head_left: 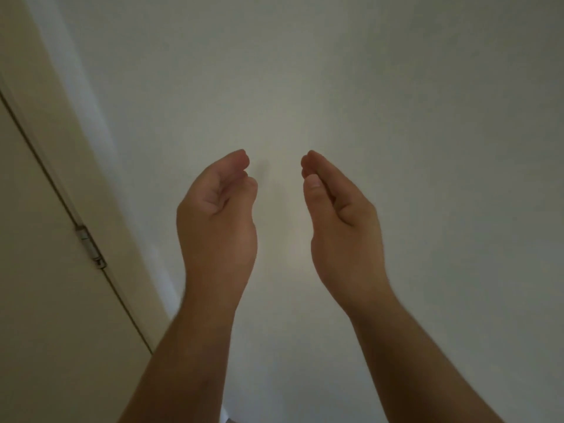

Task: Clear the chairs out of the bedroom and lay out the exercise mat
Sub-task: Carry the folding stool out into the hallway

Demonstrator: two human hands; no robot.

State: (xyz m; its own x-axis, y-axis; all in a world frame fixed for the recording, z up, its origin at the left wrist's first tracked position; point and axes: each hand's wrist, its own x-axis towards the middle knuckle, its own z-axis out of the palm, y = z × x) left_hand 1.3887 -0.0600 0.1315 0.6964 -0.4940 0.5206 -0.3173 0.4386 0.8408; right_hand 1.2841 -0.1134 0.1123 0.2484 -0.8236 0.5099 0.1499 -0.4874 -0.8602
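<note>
At the bottom edge, two bare forearms enter the head view and rise toward the middle, left forearm (186,355) from lower left, right forearm (424,361) from lower right. No sleeves visible.

Above them, left hand (216,221): cupped, fingers curled forward, thumb lying close to the fingertips. Nothing between them; hand empty. Whether thumb and fingertips actually touch: cannot tell.

Right hand (341,221): same pose, mirrored. Fingers held together and bent, thumb (314,190) resting along the index finger, nail facing the camera. Holds nothing.

The two hands are apart, palms turned toward each other, a clear gap between the fingertips. Neither touches the other or any surface.

Behind the hands, a plain pale wall (335,87) fills most of the frame, brightest in the patch between the hands, dimmer toward the right and top edges.

At far left, a cream door (39,270) runs diagonally, with a metal hinge (91,247) on its edge and the door frame (61,117) beside it, meeting the wall.

Chairs and mat: none in view; their location cannot be told from this frame. Picture is dim and slightly soft.
</note>
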